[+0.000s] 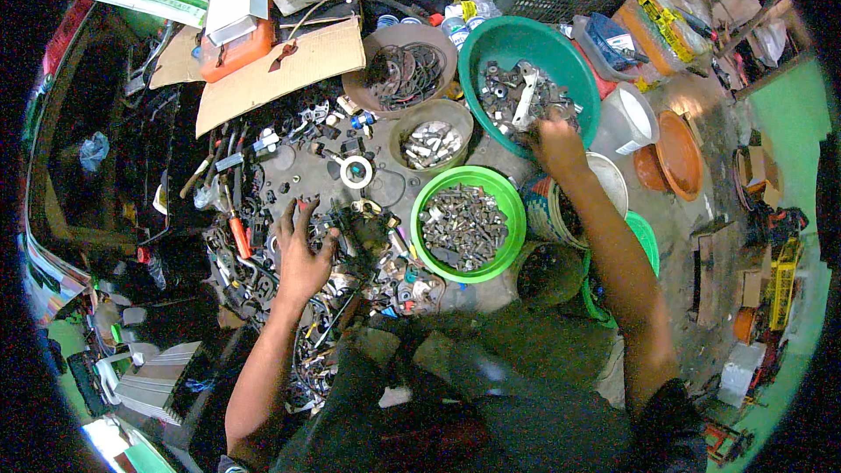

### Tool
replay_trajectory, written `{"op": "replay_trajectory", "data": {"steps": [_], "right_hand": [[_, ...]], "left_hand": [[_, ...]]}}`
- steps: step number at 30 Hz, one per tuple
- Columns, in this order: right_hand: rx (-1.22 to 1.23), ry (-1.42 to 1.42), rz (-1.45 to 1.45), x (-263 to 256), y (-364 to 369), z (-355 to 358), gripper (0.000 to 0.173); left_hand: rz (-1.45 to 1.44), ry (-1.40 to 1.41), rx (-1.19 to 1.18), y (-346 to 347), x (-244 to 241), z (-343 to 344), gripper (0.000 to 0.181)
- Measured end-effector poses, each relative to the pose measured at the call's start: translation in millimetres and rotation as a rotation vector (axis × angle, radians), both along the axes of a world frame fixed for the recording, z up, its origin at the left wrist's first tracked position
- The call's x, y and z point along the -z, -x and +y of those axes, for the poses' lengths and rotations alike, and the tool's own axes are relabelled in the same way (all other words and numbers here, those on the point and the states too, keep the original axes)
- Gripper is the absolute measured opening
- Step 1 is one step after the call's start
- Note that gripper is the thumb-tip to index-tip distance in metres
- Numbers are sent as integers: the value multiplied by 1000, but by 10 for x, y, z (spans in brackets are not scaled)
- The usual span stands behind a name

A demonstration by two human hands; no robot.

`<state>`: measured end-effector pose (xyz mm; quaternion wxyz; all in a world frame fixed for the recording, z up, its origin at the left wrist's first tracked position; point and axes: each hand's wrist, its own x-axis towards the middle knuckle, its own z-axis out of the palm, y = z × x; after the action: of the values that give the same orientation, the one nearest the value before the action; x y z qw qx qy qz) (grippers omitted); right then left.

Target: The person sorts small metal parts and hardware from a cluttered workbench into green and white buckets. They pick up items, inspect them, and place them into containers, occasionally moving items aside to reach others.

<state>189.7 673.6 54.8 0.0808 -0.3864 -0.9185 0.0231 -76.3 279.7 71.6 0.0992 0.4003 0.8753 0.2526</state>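
Note:
My left hand (305, 253) hovers with fingers spread over a loose heap of small metal and plastic parts (401, 282) on the floor; nothing shows in its grasp. My right hand (558, 144) is at the near edge of a dark green plastic basin (578, 75) containing mixed metal parts. Its fingertips are mostly hidden, so whether it grips anything cannot be told. Beside the hand in that basin lies a long whitish bracket (525, 102). Between my arms sits a lime green bowl (516, 230) full of bolts and screws. A white ring (356, 172) lies beyond my left hand.
Behind the lime bowl stand a smaller tub (466, 131) of pale pieces and a brown basin (355, 72) of dark coiled parts. A cardboard flap (282, 75) and an orange box (236, 56) are at the upper left. Orange bowls (680, 154) stand at right.

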Motion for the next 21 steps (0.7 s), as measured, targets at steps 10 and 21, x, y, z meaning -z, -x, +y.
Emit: {"op": "replay_trajectory", "data": {"steps": [10, 21], "right_hand": [[-185, 84, -274, -433, 25, -80, 15], [-311, -155, -344, -352, 22, 8, 16]], "left_hand": [[-29, 31, 33, -144, -78, 58, 62], [-47, 6, 65, -161, -110, 38, 62]]}}
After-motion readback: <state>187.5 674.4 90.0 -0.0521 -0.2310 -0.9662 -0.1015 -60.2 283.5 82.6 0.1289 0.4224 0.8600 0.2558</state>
